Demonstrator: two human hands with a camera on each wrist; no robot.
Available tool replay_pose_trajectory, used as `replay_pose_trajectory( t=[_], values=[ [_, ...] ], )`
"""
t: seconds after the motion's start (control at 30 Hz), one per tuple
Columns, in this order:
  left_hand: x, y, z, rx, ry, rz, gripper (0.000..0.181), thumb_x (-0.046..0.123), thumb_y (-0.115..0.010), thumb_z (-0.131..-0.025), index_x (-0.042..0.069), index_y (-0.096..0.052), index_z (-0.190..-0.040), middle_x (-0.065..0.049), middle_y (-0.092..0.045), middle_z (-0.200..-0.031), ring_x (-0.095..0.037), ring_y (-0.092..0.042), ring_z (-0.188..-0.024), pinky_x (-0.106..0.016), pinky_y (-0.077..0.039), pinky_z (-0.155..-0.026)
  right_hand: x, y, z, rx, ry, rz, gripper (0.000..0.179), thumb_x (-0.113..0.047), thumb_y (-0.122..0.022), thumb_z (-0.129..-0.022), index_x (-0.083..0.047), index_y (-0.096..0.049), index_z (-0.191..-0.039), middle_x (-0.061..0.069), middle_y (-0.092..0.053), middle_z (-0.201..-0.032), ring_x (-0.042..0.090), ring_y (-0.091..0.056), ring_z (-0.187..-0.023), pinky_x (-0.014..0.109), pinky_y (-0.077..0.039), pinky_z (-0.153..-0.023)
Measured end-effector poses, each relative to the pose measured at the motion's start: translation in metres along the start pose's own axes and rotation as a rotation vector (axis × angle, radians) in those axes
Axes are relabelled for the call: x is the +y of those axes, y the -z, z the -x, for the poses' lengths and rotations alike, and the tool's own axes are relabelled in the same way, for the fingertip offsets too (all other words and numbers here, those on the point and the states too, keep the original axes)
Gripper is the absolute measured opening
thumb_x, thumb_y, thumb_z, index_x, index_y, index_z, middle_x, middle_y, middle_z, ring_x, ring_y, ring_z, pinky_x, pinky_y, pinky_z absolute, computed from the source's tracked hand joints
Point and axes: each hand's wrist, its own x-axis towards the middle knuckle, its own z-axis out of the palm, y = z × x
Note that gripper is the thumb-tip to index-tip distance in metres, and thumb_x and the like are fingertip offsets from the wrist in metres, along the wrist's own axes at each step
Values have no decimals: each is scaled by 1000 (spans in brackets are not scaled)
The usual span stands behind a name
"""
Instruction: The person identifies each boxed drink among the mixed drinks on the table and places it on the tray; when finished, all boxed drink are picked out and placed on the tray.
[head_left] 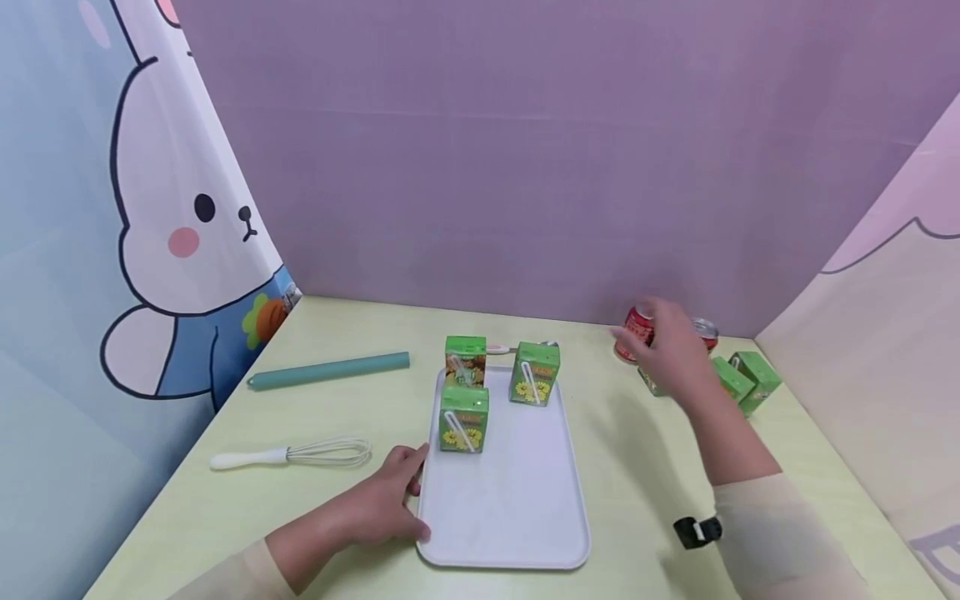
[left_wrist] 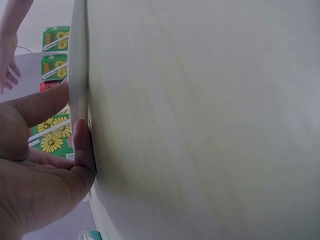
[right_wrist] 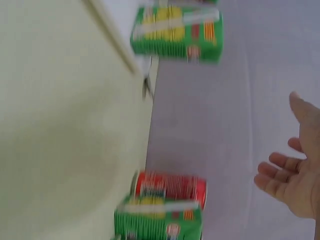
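A white rectangular tray (head_left: 517, 500) lies on the table, and my left hand (head_left: 386, 496) holds its left rim. In the left wrist view, the thumb and fingers of that hand (left_wrist: 45, 170) are on either side of the tray edge (left_wrist: 77, 60). On the tray stand three green drink cartons: one at front left (head_left: 463, 421), one at back left (head_left: 465, 360) and one at back right (head_left: 535, 375). My right hand (head_left: 671, 346) is raised near a red can (head_left: 636, 333), its fingers (right_wrist: 280, 172) spread and holding nothing in the right wrist view.
Right of the tray stand several more green cartons (head_left: 757, 382) and a second red can (head_left: 707, 332). Left of it lie a teal rod (head_left: 330, 371) and a whisk (head_left: 292, 454) with a white handle. A pink-handled utensil (head_left: 498, 349) lies behind the tray, before the purple backdrop (head_left: 525, 167).
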Motion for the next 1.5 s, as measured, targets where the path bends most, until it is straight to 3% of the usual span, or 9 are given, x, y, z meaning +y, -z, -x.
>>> replay_pose_trajectory(
  t=[0.1, 0.3, 0.53, 0.77, 0.97, 1.2, 1.4, 1.5],
  values=[
    [0, 0, 0, 2, 4, -3, 116, 25, -89, -66, 1, -18, -155, -8, -36, -125, -16, -47, -96, -28, -39, -77, 23, 8, -4, -8, -95, 59, 86, -62, -54, -91, 2, -35, -145, 27, -43, -140, 48, -39, -129, 65, -34, -100],
    [0, 0, 1, 0, 16, -5, 116, 25, -89, -66, 1, -19, -156, -7, -37, -123, -16, -47, -96, -29, -39, -77, 56, 5, -9, -83, -223, 146, 92, -67, -51, -90, 7, -35, -141, 31, -43, -132, 49, -43, -119, 64, -39, -91],
    [2, 1, 0, 4, 8, -11, 116, 25, -88, -67, 1, -18, -156, -7, -38, -122, -16, -46, -93, -28, -39, -75, 68, -3, -17, -171, -299, 208, 94, -65, -51, -91, 14, -34, -139, 39, -37, -133, 57, -37, -120, 68, -38, -93],
    [2, -1, 1, 6, -7, 0, 116, 23, -89, -66, 0, -18, -155, -7, -38, -122, -16, -46, -92, -27, -39, -73, 81, -13, -27, -233, -368, 265, 98, -63, -58, -88, 22, -37, -131, 39, -44, -116, 51, -53, -99, 58, -49, -75],
    [0, -1, 0, 1, -11, -8, 117, 25, -89, -66, 1, -18, -156, -6, -38, -123, -15, -47, -94, -27, -39, -76, 85, -16, -27, -230, -368, 262, 72, -46, -67, -90, 17, -47, -117, 31, -51, -106, 38, -55, -86, 44, -49, -63],
    [-1, 0, 0, 7, -5, -20, 117, 26, -89, -66, 0, -18, -155, -6, -38, -122, -15, -47, -94, -29, -39, -78, 80, -14, -28, -232, -285, 212, 53, -40, -68, -91, 8, -54, -109, 26, -56, -103, 39, -56, -88, 46, -48, -66],
    [1, 0, 1, 7, 0, -19, 116, 25, -88, -67, 0, -18, -155, -7, -37, -124, -15, -47, -93, -28, -39, -76, 67, -10, -26, -228, -206, 220, 70, -42, -66, -91, 9, -44, -134, 34, -51, -125, 54, -50, -111, 63, -44, -87],
    [3, 0, 2, 4, 2, -15, 115, 24, -88, -67, 0, -18, -155, -8, -37, -124, -16, -47, -92, -27, -38, -75, 56, -4, -24, -216, -172, 240, 76, -43, -64, -92, 9, -39, -140, 36, -46, -131, 55, -47, -115, 64, -41, -91]
  ],
)
